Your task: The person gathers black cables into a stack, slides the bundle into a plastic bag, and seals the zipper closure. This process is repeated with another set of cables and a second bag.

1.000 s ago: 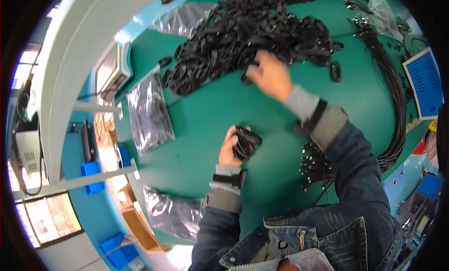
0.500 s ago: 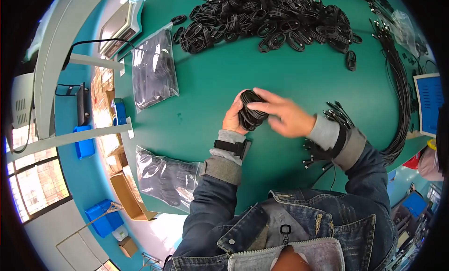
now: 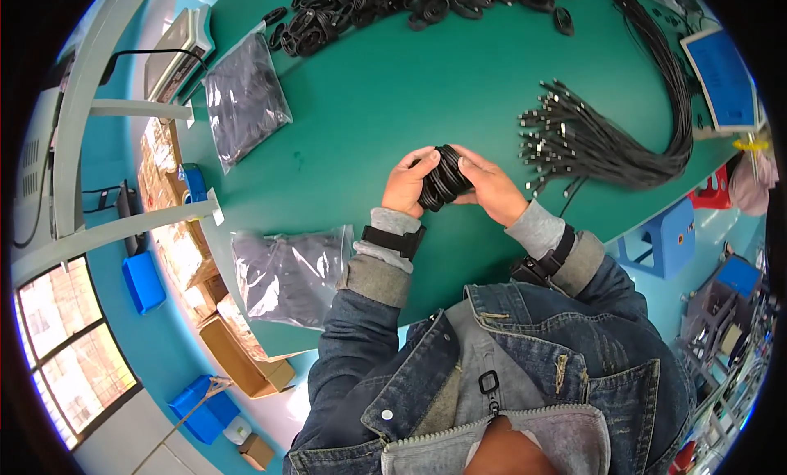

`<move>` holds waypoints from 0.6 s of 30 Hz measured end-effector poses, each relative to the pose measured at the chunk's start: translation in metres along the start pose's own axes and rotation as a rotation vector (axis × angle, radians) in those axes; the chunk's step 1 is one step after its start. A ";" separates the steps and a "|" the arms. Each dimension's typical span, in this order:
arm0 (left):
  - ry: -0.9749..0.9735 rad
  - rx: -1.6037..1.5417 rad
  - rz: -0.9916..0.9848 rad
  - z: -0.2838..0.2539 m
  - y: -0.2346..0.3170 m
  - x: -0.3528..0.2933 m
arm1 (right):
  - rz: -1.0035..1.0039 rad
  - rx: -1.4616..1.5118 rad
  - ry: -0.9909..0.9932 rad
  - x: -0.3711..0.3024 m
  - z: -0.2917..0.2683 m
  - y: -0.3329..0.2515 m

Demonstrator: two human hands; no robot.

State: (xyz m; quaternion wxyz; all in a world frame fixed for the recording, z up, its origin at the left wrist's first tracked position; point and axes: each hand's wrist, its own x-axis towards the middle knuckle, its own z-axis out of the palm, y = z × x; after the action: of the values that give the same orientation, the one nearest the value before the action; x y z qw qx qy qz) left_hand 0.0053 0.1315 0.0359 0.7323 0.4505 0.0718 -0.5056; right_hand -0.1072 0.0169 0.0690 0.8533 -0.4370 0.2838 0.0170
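Between my two hands is a stack of coiled black cables (image 3: 443, 178), held above the green table. My left hand (image 3: 407, 182) wraps its left side, thumb on the near face. My right hand (image 3: 492, 186) is closed on its right side, fingers partly hidden behind the coils. To the right of my hands lies a long bundle of uncoiled black cables (image 3: 607, 143), its metal-tipped ends fanned toward me. A large heap of coiled black cables (image 3: 369, 6) spreads along the far side of the table.
Clear plastic bags of black items lie at the left, one far (image 3: 247, 98) and one near (image 3: 287, 278). A scale (image 3: 174, 57) stands beyond the green table's (image 3: 352, 106) far left. Blue-faced box (image 3: 721, 80) sits right; a blue stool (image 3: 660, 239) is below the right edge.
My right hand has gone from moving loosely over the coils to gripping their right side. The view has shifted, so the heap sits higher and the fanned cable ends show fully.
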 end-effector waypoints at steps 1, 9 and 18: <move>0.027 0.047 0.012 -0.004 -0.003 -0.009 | 0.023 0.026 0.035 -0.010 0.006 0.007; 0.296 0.422 0.262 -0.028 -0.056 -0.067 | -0.429 -0.439 0.117 -0.033 0.016 0.105; 0.350 0.410 0.494 -0.041 -0.099 -0.095 | -0.402 -1.008 0.198 -0.059 0.019 0.114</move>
State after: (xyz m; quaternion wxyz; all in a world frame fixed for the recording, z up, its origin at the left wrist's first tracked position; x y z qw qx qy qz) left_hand -0.1060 0.2175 0.0070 0.7034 0.6714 -0.0178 -0.2327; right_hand -0.1795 0.1148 0.0235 0.4940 -0.8366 0.2304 -0.0537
